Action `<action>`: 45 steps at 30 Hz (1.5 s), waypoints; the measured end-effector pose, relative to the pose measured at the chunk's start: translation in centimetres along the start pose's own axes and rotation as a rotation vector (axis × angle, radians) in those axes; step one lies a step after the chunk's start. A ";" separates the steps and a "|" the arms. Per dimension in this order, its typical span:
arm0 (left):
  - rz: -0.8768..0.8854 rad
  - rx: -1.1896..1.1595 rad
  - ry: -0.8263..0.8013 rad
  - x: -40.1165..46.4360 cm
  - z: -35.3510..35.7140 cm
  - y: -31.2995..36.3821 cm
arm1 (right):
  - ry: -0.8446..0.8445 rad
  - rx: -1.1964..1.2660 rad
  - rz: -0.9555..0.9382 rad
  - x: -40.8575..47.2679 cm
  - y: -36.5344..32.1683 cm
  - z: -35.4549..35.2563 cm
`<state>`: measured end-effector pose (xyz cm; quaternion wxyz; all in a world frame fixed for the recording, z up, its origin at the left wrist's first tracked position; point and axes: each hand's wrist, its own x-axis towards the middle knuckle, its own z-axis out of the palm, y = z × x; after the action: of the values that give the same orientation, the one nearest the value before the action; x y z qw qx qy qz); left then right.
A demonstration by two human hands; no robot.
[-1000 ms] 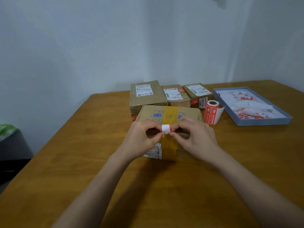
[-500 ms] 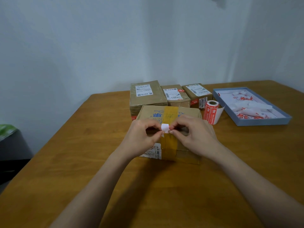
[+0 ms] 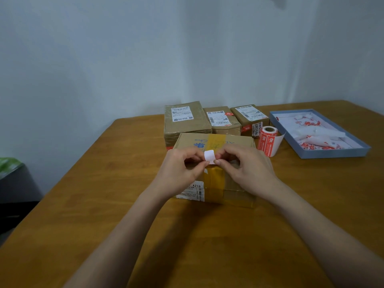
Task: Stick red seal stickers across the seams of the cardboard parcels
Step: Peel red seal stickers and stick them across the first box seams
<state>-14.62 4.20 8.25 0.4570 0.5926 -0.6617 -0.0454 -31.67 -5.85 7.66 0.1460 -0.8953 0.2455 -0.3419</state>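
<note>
A cardboard parcel (image 3: 239, 142) with a yellow tape strip along its seam lies in front of me on the wooden table (image 3: 83, 204). Above its top, my left hand (image 3: 182, 167) and my right hand (image 3: 247, 169) both pinch a small sticker piece (image 3: 209, 156) between thumbs and forefingers; its white back faces me. Three more parcels (image 3: 185, 119) with shipping labels stand in a row behind. A roll of red seal stickers (image 3: 268, 140) stands upright to the right of the near parcel, with a loose white tail.
A shallow blue tray (image 3: 332, 153) holding white backing scraps with red bits sits at the right of the table. A pale wall rises behind the parcels. A dark object with a green top (image 3: 10, 167) stands off the table's left edge.
Both hands stay over the parcel, working the small sticker piece between the fingertips; its white face has turned and shifted slightly.
</note>
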 end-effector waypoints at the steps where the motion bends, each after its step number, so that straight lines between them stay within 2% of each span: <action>1: -0.005 -0.006 -0.001 0.0 0.0 0.0 | -0.001 0.003 -0.003 0.0 0.1 0.0; 9: -0.076 -0.046 0.041 0.2 0.3 0.1 | -0.025 0.155 0.039 -0.1 0.8 -0.2; 22: -0.112 -0.088 0.081 0.5 0.4 0.1 | -0.079 -0.002 0.069 0.6 0.8 -0.3; 37: -0.118 -0.118 0.101 0.4 0.6 0.0 | -0.079 0.003 0.074 0.6 1.0 -0.3; 45: -0.190 -0.155 0.150 0.6 0.9 0.1 | -0.099 0.007 0.081 0.6 0.8 -0.5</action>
<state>-15.22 3.26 8.14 0.5431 0.6173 -0.5612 -0.0951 -31.89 -6.91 7.97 0.1748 -0.8999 0.2729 -0.2919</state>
